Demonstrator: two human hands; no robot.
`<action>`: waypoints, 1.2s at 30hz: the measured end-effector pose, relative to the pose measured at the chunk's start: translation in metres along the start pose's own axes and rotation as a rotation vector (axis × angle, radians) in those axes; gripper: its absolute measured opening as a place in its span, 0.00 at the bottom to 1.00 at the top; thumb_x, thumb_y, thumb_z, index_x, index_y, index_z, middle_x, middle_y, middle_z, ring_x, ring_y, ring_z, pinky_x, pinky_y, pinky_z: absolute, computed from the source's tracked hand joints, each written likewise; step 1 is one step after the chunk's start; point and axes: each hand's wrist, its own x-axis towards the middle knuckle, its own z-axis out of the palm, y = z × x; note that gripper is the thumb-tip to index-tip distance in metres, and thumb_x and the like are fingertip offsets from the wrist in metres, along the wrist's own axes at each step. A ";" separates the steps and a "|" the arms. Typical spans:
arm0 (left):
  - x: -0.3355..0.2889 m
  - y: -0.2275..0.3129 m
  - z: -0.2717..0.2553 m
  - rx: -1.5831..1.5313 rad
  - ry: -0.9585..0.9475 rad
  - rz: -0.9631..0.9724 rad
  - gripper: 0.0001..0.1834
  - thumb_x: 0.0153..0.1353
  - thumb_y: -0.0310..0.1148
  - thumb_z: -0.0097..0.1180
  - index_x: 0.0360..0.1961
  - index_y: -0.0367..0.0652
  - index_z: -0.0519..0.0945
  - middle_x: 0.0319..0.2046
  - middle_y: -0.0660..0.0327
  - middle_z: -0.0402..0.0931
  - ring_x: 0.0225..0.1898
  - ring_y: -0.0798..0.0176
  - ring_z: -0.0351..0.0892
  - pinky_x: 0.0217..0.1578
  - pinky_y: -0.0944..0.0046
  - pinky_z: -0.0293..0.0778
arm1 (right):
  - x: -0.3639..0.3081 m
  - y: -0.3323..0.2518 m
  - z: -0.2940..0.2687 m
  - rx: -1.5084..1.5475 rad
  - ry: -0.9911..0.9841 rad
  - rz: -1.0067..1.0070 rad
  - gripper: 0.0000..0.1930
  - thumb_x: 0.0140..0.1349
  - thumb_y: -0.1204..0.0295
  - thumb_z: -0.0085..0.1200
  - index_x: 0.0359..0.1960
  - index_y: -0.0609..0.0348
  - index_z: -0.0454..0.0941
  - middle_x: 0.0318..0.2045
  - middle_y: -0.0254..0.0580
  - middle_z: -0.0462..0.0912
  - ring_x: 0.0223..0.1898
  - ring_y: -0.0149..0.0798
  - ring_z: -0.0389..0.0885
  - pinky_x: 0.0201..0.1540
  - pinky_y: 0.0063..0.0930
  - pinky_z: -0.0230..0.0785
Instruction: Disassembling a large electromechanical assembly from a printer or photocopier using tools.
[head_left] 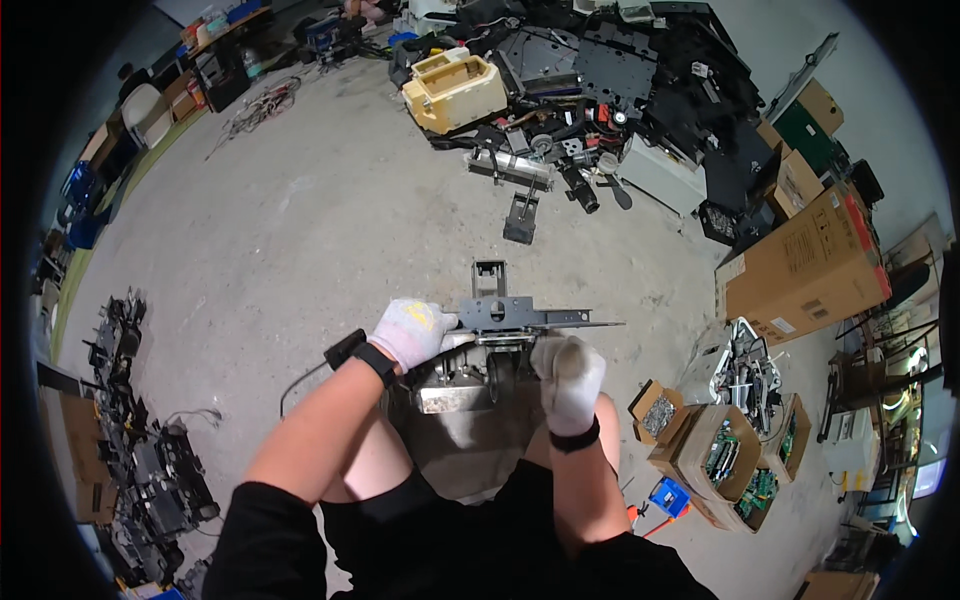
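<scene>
Between my knees stands a machine part with a dark metal bracket (497, 313) across its top and a shiny metal block (455, 399) low at its near side. My left hand (410, 332), in a white glove with a yellow mark, is closed on the left end of the bracket. On the right of the part is my right hand (572, 385), also gloved and smeared by motion. It is closed in a fist; a rounded tan end shows at its top, but I cannot make out what it is.
Ahead lies a heap of dismantled parts (600, 80) with a yellow plastic housing (455, 92). A small metal bracket (520, 217) lies nearer. At right are a large cardboard box (810, 270), open boxes of circuit boards (715, 450) and a blue container (670, 496). Black parts (160, 470) line the left.
</scene>
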 end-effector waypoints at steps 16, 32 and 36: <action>-0.012 0.016 0.009 0.006 0.093 -0.013 0.27 0.66 0.62 0.50 0.36 0.52 0.88 0.32 0.56 0.83 0.38 0.48 0.84 0.38 0.49 0.79 | -0.018 -0.032 -0.027 -0.614 -0.098 -0.074 0.07 0.61 0.80 0.52 0.38 0.63 0.81 0.31 0.51 0.82 0.33 0.52 0.83 0.39 0.40 0.75; -0.014 0.013 0.016 -0.037 0.139 -0.056 0.28 0.65 0.64 0.50 0.36 0.51 0.88 0.33 0.55 0.84 0.39 0.48 0.84 0.39 0.49 0.79 | -0.032 -0.052 -0.014 -0.858 -0.167 -0.075 0.13 0.72 0.66 0.49 0.32 0.59 0.79 0.30 0.48 0.84 0.29 0.46 0.83 0.33 0.35 0.74; -0.010 0.017 0.010 -0.001 0.059 -0.051 0.28 0.65 0.64 0.51 0.35 0.51 0.87 0.33 0.56 0.84 0.39 0.47 0.84 0.39 0.49 0.78 | -0.040 -0.036 -0.004 -0.094 -0.039 0.590 0.15 0.75 0.63 0.46 0.36 0.61 0.77 0.29 0.47 0.85 0.25 0.38 0.82 0.28 0.30 0.73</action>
